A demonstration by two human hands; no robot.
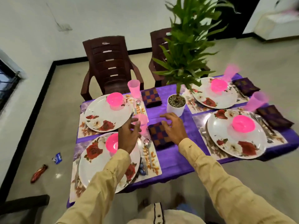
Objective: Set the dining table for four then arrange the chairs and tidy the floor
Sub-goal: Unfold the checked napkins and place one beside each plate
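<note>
A purple-clothed table holds four place settings, each a floral plate with a pink bowl: near left, far left, far right, near right. My left hand is beside a blurred pink cup, its loosely curled fingers at the cup's side; no firm grip shows. My right hand hovers with spread fingers over a checked napkin. Other pink cups stand at the far left and right. Spoons lie on the placemats.
A potted plant stands mid-table, just beyond my right hand. Two brown chairs sit at the far side; part of another chair shows at bottom left. A red wrapper and a blue wrapper lie on the floor.
</note>
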